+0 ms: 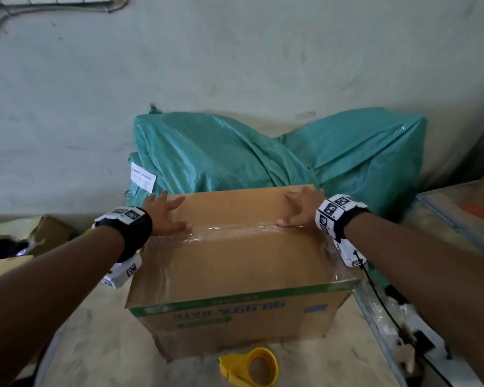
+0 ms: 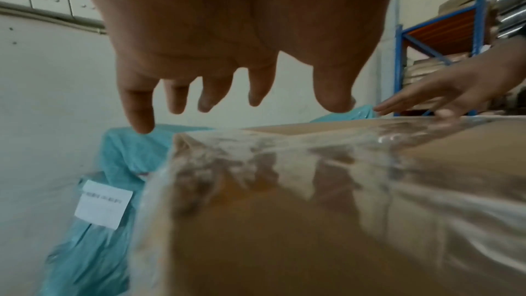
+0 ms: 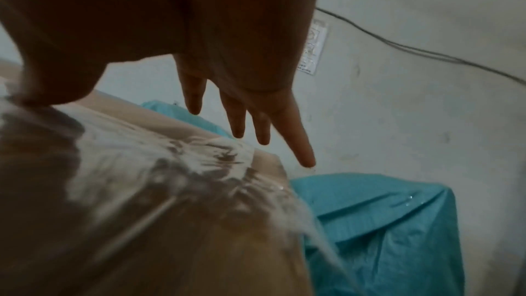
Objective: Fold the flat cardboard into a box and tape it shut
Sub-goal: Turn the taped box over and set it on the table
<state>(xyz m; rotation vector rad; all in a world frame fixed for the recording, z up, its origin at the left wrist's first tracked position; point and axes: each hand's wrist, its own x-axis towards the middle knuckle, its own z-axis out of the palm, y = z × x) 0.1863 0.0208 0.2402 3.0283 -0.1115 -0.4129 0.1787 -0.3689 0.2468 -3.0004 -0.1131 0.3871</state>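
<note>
A brown cardboard box (image 1: 235, 263) with green print on its near side stands closed in front of me. Clear tape (image 1: 235, 229) runs along the seam of its top and down both ends. My left hand (image 1: 165, 216) lies flat on the box's far left, fingers straight, thumb on the tape. At the far right my right hand (image 1: 302, 210) rests the same way, its thumb pressing the tape's end. In the left wrist view the left hand (image 2: 227, 89) hovers over the taped top (image 2: 313, 165); in the right wrist view the right hand (image 3: 236, 109) spreads above the taped corner (image 3: 170, 177).
A yellow tape dispenser (image 1: 252, 367) lies on the table just in front of the box. Teal woven sacks (image 1: 263, 152) with a white label (image 1: 143, 177) are piled behind it against the wall. Cardboard scraps (image 1: 48, 233) lie left; a metal rail (image 1: 403, 331) runs right; blue shelving (image 2: 435, 37) stands beyond.
</note>
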